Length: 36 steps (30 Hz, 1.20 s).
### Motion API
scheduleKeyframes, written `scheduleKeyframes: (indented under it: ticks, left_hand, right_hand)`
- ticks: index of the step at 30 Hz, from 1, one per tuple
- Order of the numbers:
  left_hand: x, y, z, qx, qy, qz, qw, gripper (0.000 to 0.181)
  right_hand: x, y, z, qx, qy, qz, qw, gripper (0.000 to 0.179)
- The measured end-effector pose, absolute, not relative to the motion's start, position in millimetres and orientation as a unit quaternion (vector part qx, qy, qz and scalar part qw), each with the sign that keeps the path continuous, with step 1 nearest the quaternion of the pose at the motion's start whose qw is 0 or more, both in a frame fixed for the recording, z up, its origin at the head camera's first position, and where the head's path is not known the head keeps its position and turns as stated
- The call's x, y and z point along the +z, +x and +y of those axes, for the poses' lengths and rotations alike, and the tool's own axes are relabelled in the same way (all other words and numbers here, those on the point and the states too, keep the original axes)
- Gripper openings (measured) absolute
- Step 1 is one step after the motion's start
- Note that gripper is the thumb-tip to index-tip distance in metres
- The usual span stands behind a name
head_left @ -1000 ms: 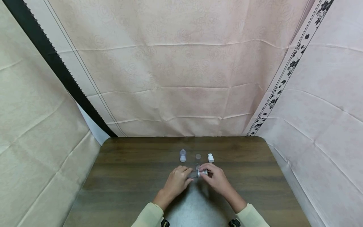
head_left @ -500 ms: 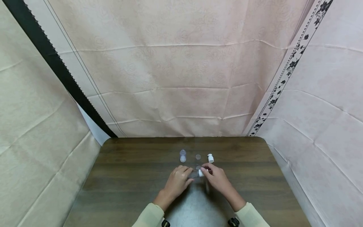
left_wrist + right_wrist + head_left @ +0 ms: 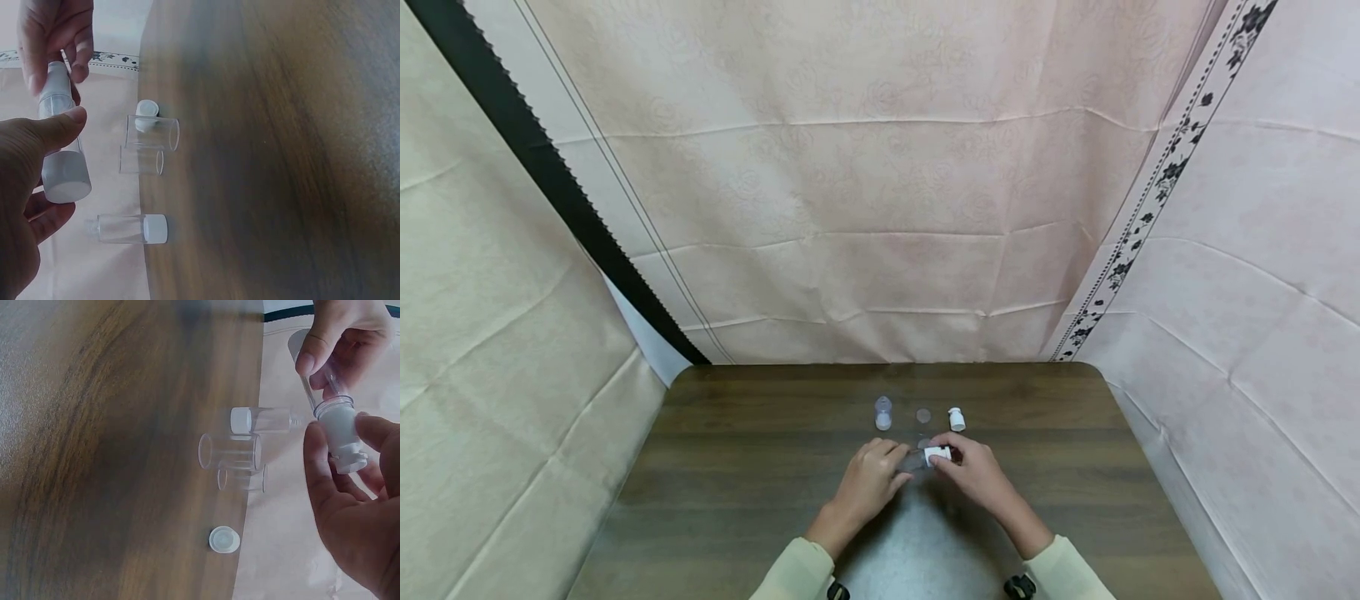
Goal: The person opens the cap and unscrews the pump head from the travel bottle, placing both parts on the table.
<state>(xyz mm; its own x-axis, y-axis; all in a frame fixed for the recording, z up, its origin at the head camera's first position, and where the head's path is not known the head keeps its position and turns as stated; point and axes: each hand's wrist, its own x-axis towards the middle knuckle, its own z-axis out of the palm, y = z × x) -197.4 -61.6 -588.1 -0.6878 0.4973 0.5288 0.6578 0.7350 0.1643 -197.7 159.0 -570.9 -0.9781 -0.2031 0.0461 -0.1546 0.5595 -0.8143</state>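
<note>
My left hand (image 3: 868, 479) grips a clear pump bottle (image 3: 913, 460) that lies roughly level in the air above the table. In the left wrist view its white base (image 3: 66, 178) points toward the camera, with the thumb over the clear body. The fingers and thumb of my right hand (image 3: 973, 471) pinch the white pump head (image 3: 340, 431) at the bottle's other end. Pump head and bottle neck meet; how tightly they are joined I cannot tell. Beyond the hands stands a second clear bottle (image 3: 883, 414) with a white base.
Two clear open cylinders (image 3: 229, 452) (image 3: 142, 160) stand on the wooden table (image 3: 737, 467) between the second bottle and a loose white pump head (image 3: 957, 419). Pale cloth (image 3: 887, 208) hangs behind the table's far edge.
The fingers of my right hand have shifted round the white pump head, showing more of it now. My left hand and the bottle have stayed nearly in place.
</note>
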Motion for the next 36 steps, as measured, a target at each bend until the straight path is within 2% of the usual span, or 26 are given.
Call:
scheduleKeyframes:
  ticks: [9,18,24,26,32,36]
  left_hand:
    - [-588.8,-198.3,-62.5,-0.170,-0.318,-0.904,0.229,0.039]
    - [-588.1,-198.7,-63.0,-0.172,-0.317,-0.904,0.229,0.040]
    - [-586.4,-199.6,-62.7,-0.179,-0.319,-0.898,0.245,0.041]
    - [-586.5,-199.7,-62.4,-0.174,-0.321,-0.896,0.253,0.041]
    - [-586.5,-199.2,-60.4,-0.161,-0.324,-0.892,0.270,0.041]
    - [-586.5,-198.1,-59.7,-0.167,-0.322,-0.893,0.268,0.041]
  right_hand:
    - [-567.4,-196.0,158.6,-0.472,-0.125,0.873,0.008,0.022]
    - [-566.9,-197.9,155.9,-0.532,-0.118,0.838,-0.001,0.011]
    - [-565.1,-199.8,154.1,-0.508,-0.061,0.859,-0.019,0.029]
    - [-564.8,-200.4,153.9,-0.479,-0.046,0.877,-0.017,0.031]
    - [-562.3,-201.5,153.6,-0.429,-0.039,0.902,0.011,0.014]
    - [-562.3,-201.5,154.3,-0.438,-0.043,0.898,0.010,0.006]
